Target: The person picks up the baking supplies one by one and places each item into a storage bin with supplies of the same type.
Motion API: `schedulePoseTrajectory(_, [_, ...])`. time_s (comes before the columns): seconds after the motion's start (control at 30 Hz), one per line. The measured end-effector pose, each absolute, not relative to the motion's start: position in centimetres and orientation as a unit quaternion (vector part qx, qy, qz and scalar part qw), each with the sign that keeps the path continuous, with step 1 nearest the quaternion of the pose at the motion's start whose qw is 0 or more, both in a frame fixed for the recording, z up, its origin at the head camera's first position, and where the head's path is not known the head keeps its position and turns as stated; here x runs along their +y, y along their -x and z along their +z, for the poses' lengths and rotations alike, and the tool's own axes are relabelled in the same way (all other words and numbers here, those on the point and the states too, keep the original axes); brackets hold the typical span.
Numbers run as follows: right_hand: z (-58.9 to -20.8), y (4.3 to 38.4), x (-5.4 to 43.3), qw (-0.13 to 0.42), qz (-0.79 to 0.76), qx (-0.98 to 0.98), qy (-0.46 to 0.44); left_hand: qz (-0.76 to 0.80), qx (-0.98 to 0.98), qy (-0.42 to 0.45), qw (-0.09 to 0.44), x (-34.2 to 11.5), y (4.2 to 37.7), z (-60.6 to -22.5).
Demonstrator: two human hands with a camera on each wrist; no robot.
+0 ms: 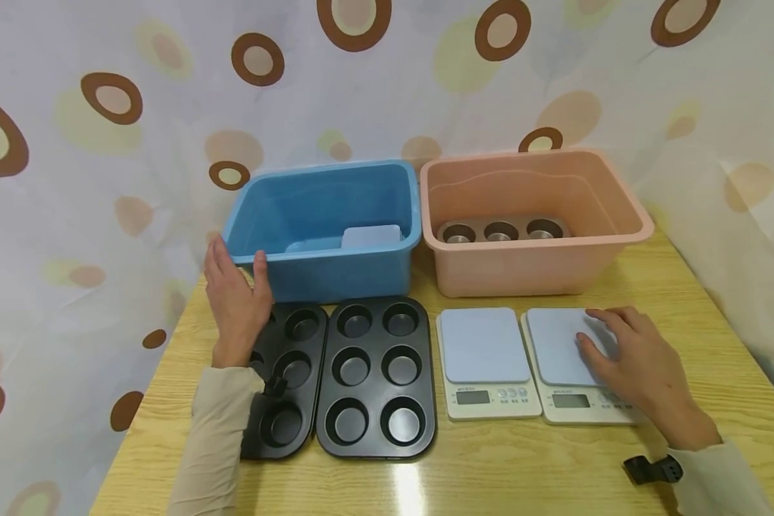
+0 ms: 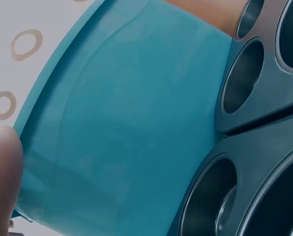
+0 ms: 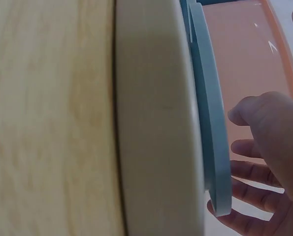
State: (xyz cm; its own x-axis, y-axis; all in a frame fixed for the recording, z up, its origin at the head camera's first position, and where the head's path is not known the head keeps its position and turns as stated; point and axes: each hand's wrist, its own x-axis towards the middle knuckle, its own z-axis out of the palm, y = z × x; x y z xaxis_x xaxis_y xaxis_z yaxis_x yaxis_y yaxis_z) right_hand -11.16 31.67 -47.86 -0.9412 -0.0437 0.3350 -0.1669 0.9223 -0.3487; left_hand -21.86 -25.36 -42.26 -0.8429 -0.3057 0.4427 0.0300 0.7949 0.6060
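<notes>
My left hand [image 1: 237,304] is at the front left corner of a blue plastic bin [image 1: 322,276], fingers extended and thumb raised. In the left wrist view its thumb [image 2: 4,172] lies right by the bin's rim. Under that wrist is a black muffin tin [image 1: 293,369], partly hidden by the sleeve; a second muffin tin [image 1: 375,383] lies beside it. My right hand [image 1: 641,362] hovers at the right side of a kitchen scale [image 1: 557,347], fingers spread and loosely bent, nothing between them. A matching kitchen scale [image 1: 484,347] is just left of it.
A pink plastic bin [image 1: 509,269] stands behind the scales with a muffin tin [image 1: 499,231] in it. Inside the blue bin is a pale flat-topped object [image 1: 370,236]. A patterned cloth [image 1: 387,86] hangs behind the wooden table [image 1: 509,473].
</notes>
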Motion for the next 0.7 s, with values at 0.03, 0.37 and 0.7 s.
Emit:
schedulePoseTrajectory(0.03, [-47.96,11.11,31.75,0.161,0.190,-0.967,-0.052,-0.322,-0.905,-0.084,0.265,-25.43,21.86,-42.32])
schedulePoseTrajectory(0.37, [-48.44,11.09,32.15,0.178,0.206,-0.961,-0.041,-0.405,-0.875,-0.084,0.252,-25.79,22.36,-42.37])
schedulePoseTrajectory(0.7, [-48.81,10.80,32.20,0.168,0.215,-0.962,-0.006,-0.435,-0.864,-0.075,0.242,-26.03,22.38,-42.44])
